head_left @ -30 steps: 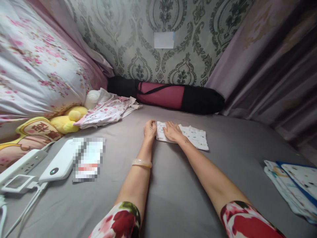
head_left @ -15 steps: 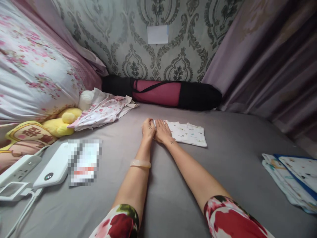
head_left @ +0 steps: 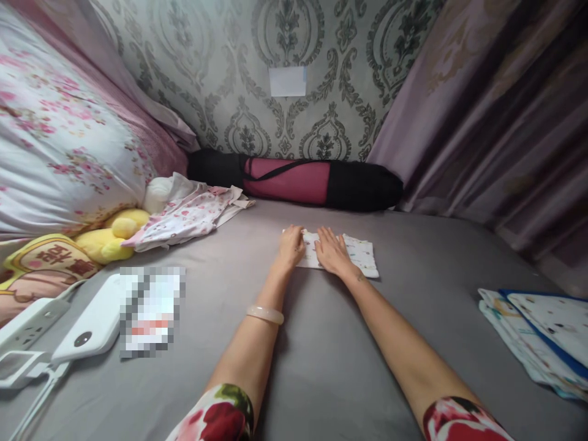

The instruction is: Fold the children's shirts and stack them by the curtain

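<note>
Cloth [head_left: 361, 252], white and printed, lies flat on the grey bed [head_left: 340, 367], toward its far edge, long axis running left to right. Left hand [head_left: 291, 247] curls at the left end; whether it pinches fabric, cannot tell. Right hand [head_left: 335, 252], open and palm down, rests mid-length, nearer the free right end.

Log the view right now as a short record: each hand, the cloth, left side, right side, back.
left hand: fingers bent, at the cloth's left end; grip unclear
right hand: laid flat on the cloth, palm down
cloth: white with small print, lying on the gray sheet
left side: power strip, yellow plush toy, pink-and-white clothes
right side: stack of folded cloths, one blue-edged
back: long black-and-red bag before the patterned wall
</note>
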Tool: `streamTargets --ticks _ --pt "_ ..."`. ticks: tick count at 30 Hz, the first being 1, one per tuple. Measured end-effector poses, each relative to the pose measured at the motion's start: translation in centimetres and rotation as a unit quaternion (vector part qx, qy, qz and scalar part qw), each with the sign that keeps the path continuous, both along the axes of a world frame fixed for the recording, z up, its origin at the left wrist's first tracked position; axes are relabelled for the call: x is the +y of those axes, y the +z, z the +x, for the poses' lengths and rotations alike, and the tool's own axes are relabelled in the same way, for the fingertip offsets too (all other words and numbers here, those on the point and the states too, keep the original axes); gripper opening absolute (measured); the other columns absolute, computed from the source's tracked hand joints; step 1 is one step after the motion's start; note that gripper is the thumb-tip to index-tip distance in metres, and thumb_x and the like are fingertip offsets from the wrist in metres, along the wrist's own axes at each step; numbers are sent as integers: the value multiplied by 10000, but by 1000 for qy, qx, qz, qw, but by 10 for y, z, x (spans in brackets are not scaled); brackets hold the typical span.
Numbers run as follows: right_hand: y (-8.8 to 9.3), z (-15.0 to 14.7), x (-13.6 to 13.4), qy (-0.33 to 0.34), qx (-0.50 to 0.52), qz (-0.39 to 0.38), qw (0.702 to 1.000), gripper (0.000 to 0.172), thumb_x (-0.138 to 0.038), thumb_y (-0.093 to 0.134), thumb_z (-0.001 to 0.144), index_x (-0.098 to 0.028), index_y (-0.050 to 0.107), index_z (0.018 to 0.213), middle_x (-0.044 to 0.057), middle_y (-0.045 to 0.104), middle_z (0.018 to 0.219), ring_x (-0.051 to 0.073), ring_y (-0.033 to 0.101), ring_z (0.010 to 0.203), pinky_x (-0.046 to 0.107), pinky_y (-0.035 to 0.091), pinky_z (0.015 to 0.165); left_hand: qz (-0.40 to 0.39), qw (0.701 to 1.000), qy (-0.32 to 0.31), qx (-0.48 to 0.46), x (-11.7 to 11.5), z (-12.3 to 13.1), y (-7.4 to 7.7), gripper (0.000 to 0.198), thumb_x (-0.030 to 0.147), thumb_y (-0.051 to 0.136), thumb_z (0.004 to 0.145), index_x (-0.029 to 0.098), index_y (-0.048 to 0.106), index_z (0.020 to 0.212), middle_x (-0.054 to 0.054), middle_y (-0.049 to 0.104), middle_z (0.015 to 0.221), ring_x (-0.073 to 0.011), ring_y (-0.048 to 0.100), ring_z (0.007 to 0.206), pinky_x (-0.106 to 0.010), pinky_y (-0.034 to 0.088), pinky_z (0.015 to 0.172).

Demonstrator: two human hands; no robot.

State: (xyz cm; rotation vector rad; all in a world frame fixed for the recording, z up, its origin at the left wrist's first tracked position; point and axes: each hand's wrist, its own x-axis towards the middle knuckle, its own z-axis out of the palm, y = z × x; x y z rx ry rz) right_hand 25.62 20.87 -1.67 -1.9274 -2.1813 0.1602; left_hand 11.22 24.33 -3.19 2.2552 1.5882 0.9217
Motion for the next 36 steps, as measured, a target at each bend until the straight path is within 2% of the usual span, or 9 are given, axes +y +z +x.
streamTargets --ticks 3,8,12,15,20,24,29,33,36 --pt "-5 15 -6 -2 -21 -15 1000 579 -349 189 987 -93 313 1491 103 273 1564 249 181 1454 491 101 1173 -10 996 -49 74 -9 10 -4 388 208 354 959 172 532 1302 -112 542 1379 -260 376 1373 -461 275 1137" --pt "-15 19 -9 -3 -10 -23 1000 572 -367 196 985 -138 324 1493 74 271 1567 237 215 1444 461 126 1173 -58 987 -42 144 -18 16 -6 480 402 355 973 194 459 1393 -123 390 1507 -309 285 1418 -516 206 1150" --pt "-17 22 -6 -1 24 -21 999 564 -381 184 991 -161 347 1484 59 289 1562 225 220 1443 450 111 1176 -65 983 -39 168 -16 16 -6 510 436 316 977 201 435 1415 -113 373 1518 -306 274 1423 -498 183 1160" --pt "-15 31 -2 1 48 -19 999 566 -356 173 992 -116 367 1467 85 327 1545 223 248 1432 413 147 1172 -66 982 -22 175 -13 15 -8 543 450 284 979 175 414 1429 -127 365 1521 -313 261 1428 -496 177 1160" --pt "-16 55 3 -52 23 6 998 559 -347 212 993 -60 399 1435 150 374 1511 267 299 1402 416 172 1155 -78 979 14 189 -9 17 -12 602 456 266 974 94 371 1444 -184 333 1525 -321 232 1438 -483 170 1161" --pt "-16 78 3 -89 1 10 996 517 -330 249 991 -81 438 1402 166 420 1475 280 353 1362 460 207 1124 -95 974 20 206 -7 19 -11 600 460 275 967 107 362 1444 -182 317 1534 -317 233 1438 -474 167 1157" --pt "-8 103 4 -86 -9 -19 996 399 -282 339 964 -157 596 1243 148 556 1325 269 492 1209 412 322 1027 -114 960 -12 254 7 14 10 564 500 336 939 150 452 1366 -167 459 1441 -321 391 1341 -469 285 1092" --pt "-6 113 7 -101 -20 -25 994 375 -272 373 956 -176 609 1232 142 550 1295 274 470 1202 412 315 1017 -182 930 -26 317 29 4 37 451 430 411 922 208 517 1300 -124 503 1409 -291 461 1282 -437 340 1053" --pt "-9 117 9 -107 -17 -32 994 381 -286 370 963 -200 598 1256 132 518 1321 279 443 1213 422 311 1019 -213 916 -30 339 45 -2 48 422 361 495 881 236 549 1280 -109 515 1401 -277 488 1259 -402 372 1030"
